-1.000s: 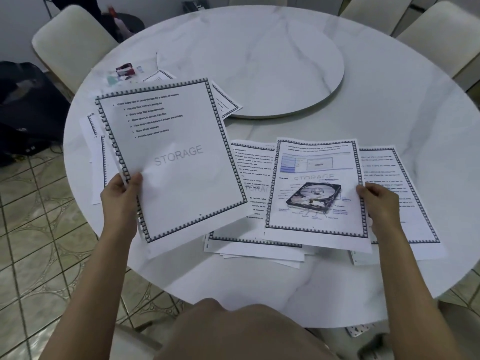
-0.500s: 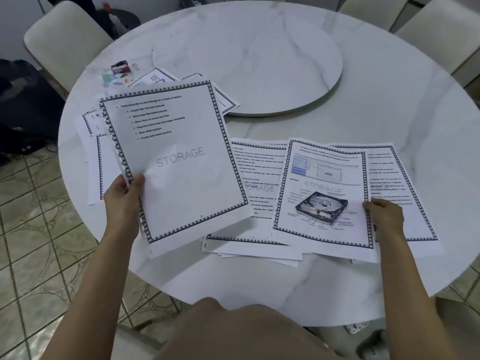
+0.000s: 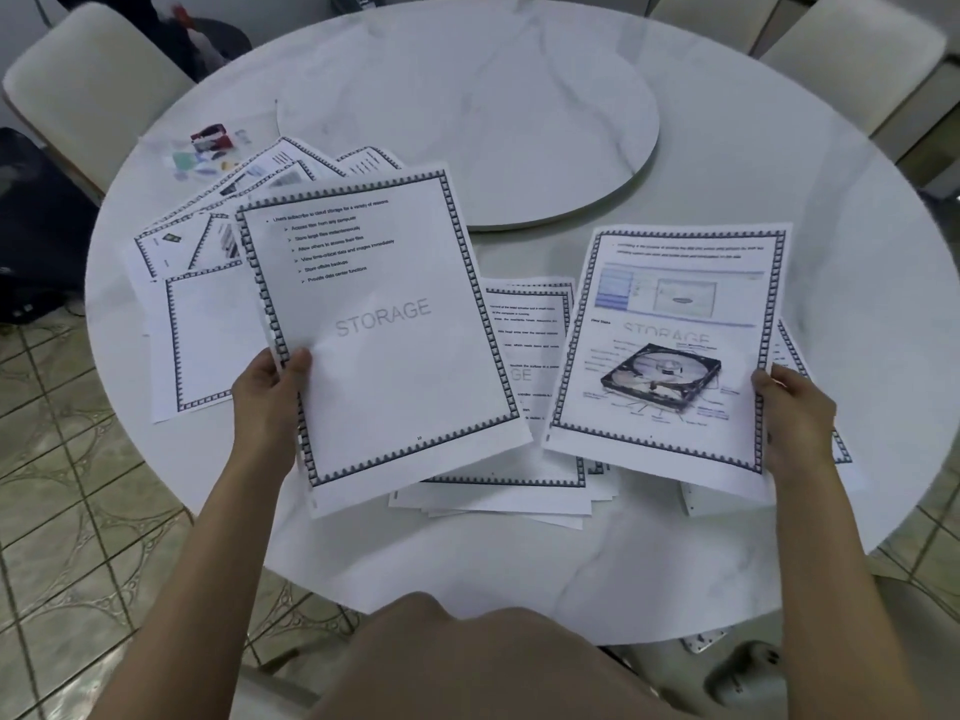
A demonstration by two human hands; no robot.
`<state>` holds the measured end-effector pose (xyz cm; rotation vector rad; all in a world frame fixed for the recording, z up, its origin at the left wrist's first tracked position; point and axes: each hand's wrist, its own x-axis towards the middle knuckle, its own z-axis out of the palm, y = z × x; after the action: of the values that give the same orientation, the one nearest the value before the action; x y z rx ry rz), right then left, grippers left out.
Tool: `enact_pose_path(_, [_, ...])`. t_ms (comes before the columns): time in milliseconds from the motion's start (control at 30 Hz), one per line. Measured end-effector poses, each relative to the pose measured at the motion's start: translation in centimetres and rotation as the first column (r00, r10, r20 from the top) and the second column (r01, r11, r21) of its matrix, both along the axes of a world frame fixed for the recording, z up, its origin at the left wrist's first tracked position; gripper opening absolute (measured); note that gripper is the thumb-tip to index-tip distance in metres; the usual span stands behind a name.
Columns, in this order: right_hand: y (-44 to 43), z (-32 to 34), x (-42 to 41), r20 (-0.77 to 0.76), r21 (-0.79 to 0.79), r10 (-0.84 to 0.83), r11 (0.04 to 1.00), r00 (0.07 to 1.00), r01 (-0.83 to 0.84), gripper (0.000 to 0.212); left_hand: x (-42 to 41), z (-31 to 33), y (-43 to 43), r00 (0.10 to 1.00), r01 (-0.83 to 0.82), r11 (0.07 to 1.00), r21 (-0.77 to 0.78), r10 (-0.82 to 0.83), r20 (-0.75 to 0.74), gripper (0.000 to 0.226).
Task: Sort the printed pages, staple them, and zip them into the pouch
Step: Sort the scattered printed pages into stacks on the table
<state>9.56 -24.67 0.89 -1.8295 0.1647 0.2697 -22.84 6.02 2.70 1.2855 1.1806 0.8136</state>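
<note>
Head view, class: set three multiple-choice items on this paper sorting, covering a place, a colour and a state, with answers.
1. Where is the hard-drive page? A in the left hand; B in the right hand; C in neither.
2. The STORAGE watermark is: A red; B grey; C green.
3. The bulleted page is: A lying untouched; B crumpled; C lifted and gripped.
B: the right hand grips its right edge. B: the letters are pale grey. C: the left hand pinches its left edge.

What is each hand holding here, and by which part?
Left hand pinches the bulleted STORAGE page at its left edge; right hand grips the hard-drive page at its right edge.
</note>
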Motion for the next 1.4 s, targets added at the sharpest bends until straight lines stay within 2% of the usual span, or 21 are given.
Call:
enact_pose_path(33, [-0.3,0.2,0.2,0.002,0.03,-0.023,0.999,1.0,0.023,0.012,0.3,-0.1,0.0,1.0,0.008,1.0,-0.006,-0.008,-0.005,0.015])
enact_pose_path(367, [-4.1,2.4,1.6,0.007,0.224,-0.213,0.952,0.977,0.206,0.02,4.6,-1.1,-1.6,0.995,0.101,0.99,-0.099,-0.1,0.019,0.01])
enact_pose_path(533, [-6.2,1.8,2.5,0.013,0.253,-0.243,0.939,0.97,0.231,0.017,6.8,-1.8,-2.7,0.987,0.151,0.971,-0.185,-0.159,-0.03,0.033])
enact_pose_path(667, [-7.6,1.5,3.1,0.011,0.272,-0.257,0.931,0.966,0.244,0.017,7.8,-2.7,-3.5,0.976,0.18,0.96,-0.214,-0.202,-0.083,0.03])
enact_pose_path(900, [-9.5,0.8,4.2,-0.007,0.309,-0.295,0.908,0.956,0.282,0.02,8.6,-4.0,-4.7,0.94,0.217,0.961,-0.172,-0.253,-0.228,0.031])
enact_pose_path(1067, [-10.2,1.2,5.0,-0.002,0.333,-0.34,0.887,0.94,0.321,0.023,8.9,-4.7,-4.9,0.914,0.186,0.978,-0.093,-0.207,-0.349,0.032])
enact_pose_path(1400, [-12.8,1.3,10.1,-0.044,0.337,-0.423,0.847,0.905,0.412,0.021,9.7,-5.7,-5.8,0.861,0.139,0.99,-0.032,-0.137,-0.49,0.034])
